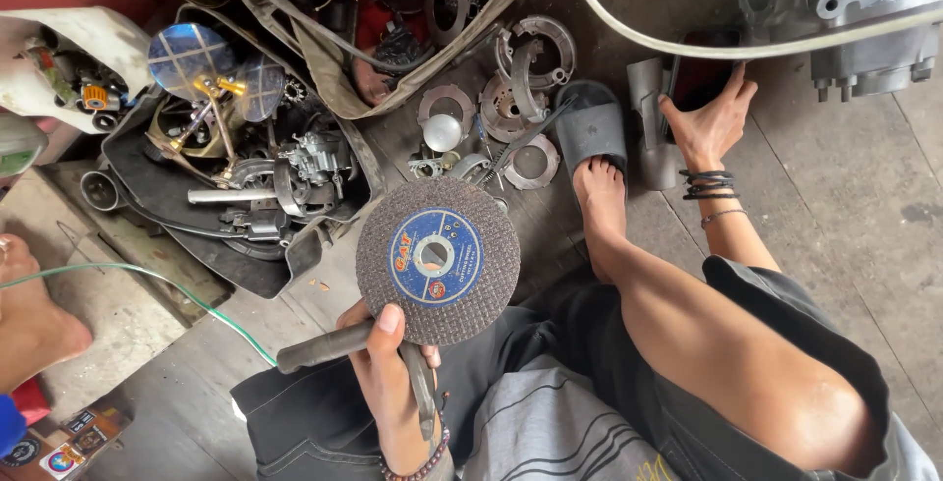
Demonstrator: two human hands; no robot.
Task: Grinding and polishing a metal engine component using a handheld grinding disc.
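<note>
A worn wooden plank floor (845, 196) fills the head view, grey and scuffed, with a person seated on it, one bare leg bent forward; the foot rests in a grey slide sandal (589, 127). The left hand (388, 373) sits low in the middle of the frame, fingers closed round the edge of a cutting disc (437, 260), thumb pressed on its face; the disc is round, dark grey and gritty, with a blue label ring and a centre hole, held upright facing the camera above the lap. The same hand also clamps a dark metal wrench (324, 345) that sticks out to the left, and a second metal handle that runs down along the wrist; a bead bracelet circles that wrist. The right hand (709, 127) is stretched well away to the upper right, fingers spread, palm down on a dark part beside a grey metal piece (650, 137); whether it grips anything I cannot tell; black bands circle its wrist. Beyond the disc lie loose round metal plates (511, 108) and a small chrome bulb (442, 132); to the left, a black tray (147, 186) heaped with engine parts, a carburettor (314, 162) and two round mirrors (192, 58). A thin green wire (147, 275) crosses the lower left; a pale hose (688, 44) arcs across the top right under an engine casing (864, 9).
</note>
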